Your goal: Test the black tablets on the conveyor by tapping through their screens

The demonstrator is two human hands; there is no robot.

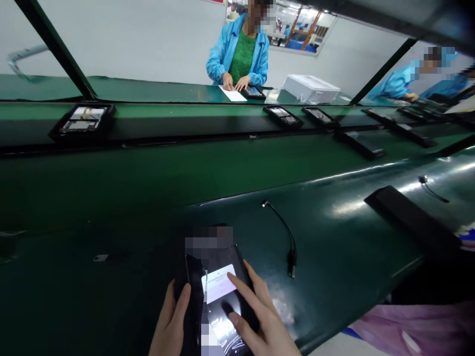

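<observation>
A black tablet [221, 307] with a lit screen and a white pop-up box lies at the bottom middle, tilted slightly in a dark tray or case. My left hand [171, 316] is closed on its left edge, thumb on the near side. My right hand [265, 319] wraps its right edge with the outer fingers. The index fingertip is at the pop-up, and the thumb is over the lower screen. Right of the tablet, a short black cable [285, 225] with a plug at each end lies on the green bench [334, 277].
Beyond runs a green-and-black conveyor line [178, 123] carrying trays with opened devices, among them a tray [83, 121] at left. A black block-shaped case [411, 217] lies at right, near another short cable [434, 190]. A co-worker [239, 54] stands opposite beside a white box [310, 89].
</observation>
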